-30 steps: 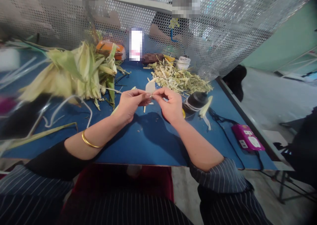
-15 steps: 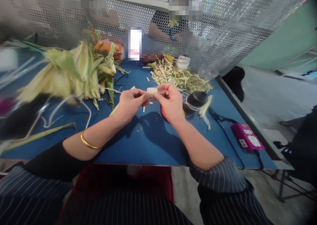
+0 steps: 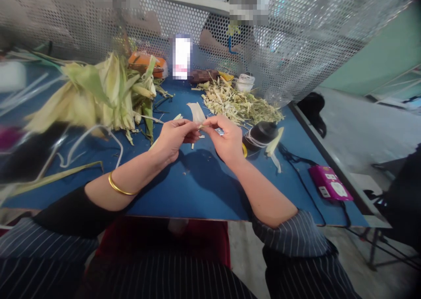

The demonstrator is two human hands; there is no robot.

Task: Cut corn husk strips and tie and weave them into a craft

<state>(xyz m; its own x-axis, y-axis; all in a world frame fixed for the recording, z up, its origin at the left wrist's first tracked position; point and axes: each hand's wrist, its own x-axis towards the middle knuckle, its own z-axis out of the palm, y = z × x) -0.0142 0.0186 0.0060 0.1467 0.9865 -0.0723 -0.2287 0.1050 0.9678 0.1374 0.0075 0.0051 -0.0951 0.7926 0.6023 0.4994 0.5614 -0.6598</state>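
Note:
A pale piece of corn husk (image 3: 196,112) stands up between my two hands, its lower end pinched in the fingertips. My left hand (image 3: 177,137), with a gold bangle on the forearm, closes thumb and fingers on the husk's left side. From the right, my right hand (image 3: 226,136) pinches the same lower end. Partly hidden behind the right hand are a small metal piece (image 3: 219,132) and a yellow curved edge (image 3: 244,149). Beside that hand is a black spool (image 3: 261,134) wound with white cord.
A large heap of corn husks (image 3: 98,92) lies at the left on the blue table (image 3: 210,193). Husk scraps (image 3: 240,101) are piled at the back right, before a perforated metal screen (image 3: 184,18). A purple tissue pack (image 3: 330,182) and black cable lie near the right edge.
The husk between my fingertips was a short, folded-looking piece; now it shows as a longer strip standing upward. Both hands stay nearly in place, fingers shifted slightly.

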